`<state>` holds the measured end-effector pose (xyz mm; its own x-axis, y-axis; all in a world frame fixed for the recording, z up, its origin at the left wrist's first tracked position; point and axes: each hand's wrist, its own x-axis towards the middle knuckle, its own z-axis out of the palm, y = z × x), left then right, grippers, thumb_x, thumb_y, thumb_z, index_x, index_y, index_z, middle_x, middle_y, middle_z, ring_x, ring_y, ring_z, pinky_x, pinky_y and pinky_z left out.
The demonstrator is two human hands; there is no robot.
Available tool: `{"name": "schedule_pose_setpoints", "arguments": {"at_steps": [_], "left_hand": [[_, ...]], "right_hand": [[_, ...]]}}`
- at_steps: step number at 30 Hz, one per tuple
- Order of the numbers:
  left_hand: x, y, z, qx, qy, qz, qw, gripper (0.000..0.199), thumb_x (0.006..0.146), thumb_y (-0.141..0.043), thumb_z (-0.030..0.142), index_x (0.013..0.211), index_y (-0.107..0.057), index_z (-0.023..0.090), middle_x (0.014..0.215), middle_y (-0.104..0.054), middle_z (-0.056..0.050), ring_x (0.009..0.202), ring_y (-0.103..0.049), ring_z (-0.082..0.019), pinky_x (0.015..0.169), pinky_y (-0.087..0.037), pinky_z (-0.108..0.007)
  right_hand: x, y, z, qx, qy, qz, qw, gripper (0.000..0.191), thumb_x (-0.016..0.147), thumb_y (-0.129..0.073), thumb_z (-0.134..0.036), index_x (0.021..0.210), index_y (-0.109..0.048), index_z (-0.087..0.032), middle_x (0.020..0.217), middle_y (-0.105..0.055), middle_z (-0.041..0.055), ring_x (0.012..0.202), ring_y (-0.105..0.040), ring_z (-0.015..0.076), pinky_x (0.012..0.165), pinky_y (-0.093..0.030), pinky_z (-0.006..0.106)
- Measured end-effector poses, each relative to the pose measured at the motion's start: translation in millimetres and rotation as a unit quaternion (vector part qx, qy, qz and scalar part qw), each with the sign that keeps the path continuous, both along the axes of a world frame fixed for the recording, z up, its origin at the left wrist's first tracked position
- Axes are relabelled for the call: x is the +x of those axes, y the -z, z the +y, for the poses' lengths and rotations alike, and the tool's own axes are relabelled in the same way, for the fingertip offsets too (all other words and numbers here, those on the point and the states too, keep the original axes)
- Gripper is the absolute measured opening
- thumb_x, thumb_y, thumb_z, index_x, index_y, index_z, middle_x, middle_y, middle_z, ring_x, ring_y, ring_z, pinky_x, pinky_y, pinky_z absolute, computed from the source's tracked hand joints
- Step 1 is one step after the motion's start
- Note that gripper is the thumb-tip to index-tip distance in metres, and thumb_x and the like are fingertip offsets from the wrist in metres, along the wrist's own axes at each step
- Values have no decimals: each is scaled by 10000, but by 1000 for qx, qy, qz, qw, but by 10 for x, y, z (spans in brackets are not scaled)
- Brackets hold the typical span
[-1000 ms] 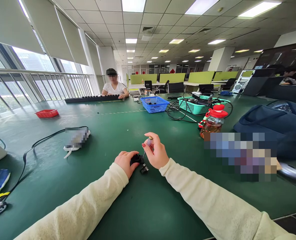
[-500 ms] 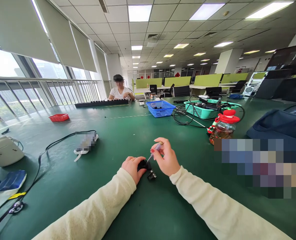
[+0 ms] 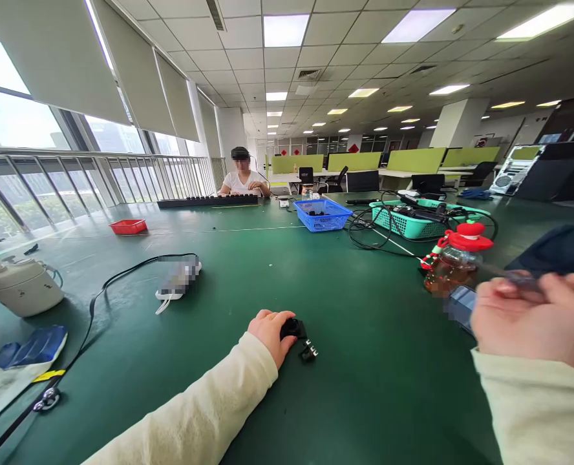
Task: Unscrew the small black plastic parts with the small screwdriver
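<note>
On the green table, my left hand (image 3: 271,332) is closed around a small black plastic part (image 3: 293,328), its fingers covering much of it. A black piece with pale metal-looking tips (image 3: 309,351) sticks out at the part's lower right; whether the two are joined, I cannot tell. Far over at the right, my right hand (image 3: 534,316) is smeared by motion, with its fingers curled round a screwdriver (image 3: 522,281). The screwdriver's thin shaft points left, toward the jar. Close beside that hand lies a phone-like thing (image 3: 463,307), partly hidden by it.
A red-lidded jar of brown liquid (image 3: 454,261) stands at right. Behind are a green basket of cables (image 3: 408,223), a blue basket (image 3: 323,219) and a red tray (image 3: 128,227). At left are a pale pot (image 3: 22,290) and a black strap (image 3: 92,310). A person (image 3: 242,177) sits opposite.
My right hand has swung far right with the screwdriver, away from the black part. The left hand keeps its hold on the part. The whole view has shifted slightly.
</note>
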<state>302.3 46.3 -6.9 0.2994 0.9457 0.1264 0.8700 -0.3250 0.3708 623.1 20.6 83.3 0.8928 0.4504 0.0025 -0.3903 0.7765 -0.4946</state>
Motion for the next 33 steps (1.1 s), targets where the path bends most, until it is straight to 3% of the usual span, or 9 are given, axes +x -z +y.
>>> {"name": "schedule_pose_setpoints", "arguments": {"at_steps": [3, 5, 7, 11, 13, 18, 27, 33], "left_hand": [[-9, 13, 9, 4, 1, -1, 1000, 425, 768, -658, 247, 1190, -613, 230, 1129, -693, -58, 1118, -539, -291, 994, -432, -454], [-11, 14, 9, 10, -1, 0, 1000, 431, 757, -667, 256, 1184, -619, 231, 1126, -691, -65, 1114, -542, -293, 990, -435, -452], [-13, 12, 7, 12, -2, 0, 1000, 430, 750, -669, 257, 1177, -623, 231, 1112, -693, -69, 1104, -547, -290, 986, -437, -451], [-20, 18, 10, 22, 1, -1, 1000, 435, 733, -669, 244, 1166, -625, 244, 1086, -700, -57, 1075, -558, -284, 969, -447, -448], [-25, 30, 18, 24, -2, -1, 1000, 440, 719, -676, 241, 1157, -632, 250, 1078, -702, -57, 1071, -561, -283, 954, -458, -442], [-33, 69, 43, 29, 9, -12, 999, 434, 721, -672, 242, 1154, -637, 235, 1087, -706, -60, 1059, -566, -285, 963, -455, -444], [-33, 116, 48, 50, 29, -49, 997, 385, 754, -644, 216, 1138, -634, 227, 1116, -685, -63, 1047, -580, -262, 985, -450, -440], [-28, 153, 58, 71, 42, -53, 995, 348, 784, -617, 242, 1131, -637, 217, 1099, -674, -72, 1001, -589, -257, 953, -473, -434]], "right_hand": [[-577, 53, 115, -45, -138, -120, 982, 342, 603, -638, -45, 854, -600, -274, 627, -610, -41, 504, -588, 91, 340, -369, 166], [-957, 134, 231, -76, -229, -254, 937, 436, 641, -690, -172, 1035, -530, -272, 634, -589, -76, 412, -497, 68, 339, -371, 174], [-1243, 251, 347, -95, -253, -379, 885, 410, 727, -645, -255, 1101, -479, -249, 652, -575, -78, 401, -476, 66, 363, -394, 191], [-1546, 501, 501, -93, -194, -560, 800, 332, 849, -528, -260, 1172, -467, -215, 739, -594, -23, 524, -557, 104, 490, -481, 240], [-1619, 599, 523, -78, -151, -605, 778, 307, 888, -481, -244, 1192, -456, -208, 769, -604, -4, 588, -587, 119, 567, -509, 261], [-1681, 749, 490, -24, -91, -677, 730, 292, 919, -419, -198, 1210, -429, -216, 771, -605, -5, 524, -552, 110, 539, -485, 253], [-1646, 785, 471, -10, -72, -705, 705, 305, 926, -402, -183, 1228, -406, -230, 783, -610, 0, 538, -563, 117, 562, -501, 262], [-1675, 840, 432, 1, -86, -736, 672, 328, 917, -402, -170, 1238, -414, -231, 800, -622, 10, 569, -583, 129, 580, -502, 274]]}}
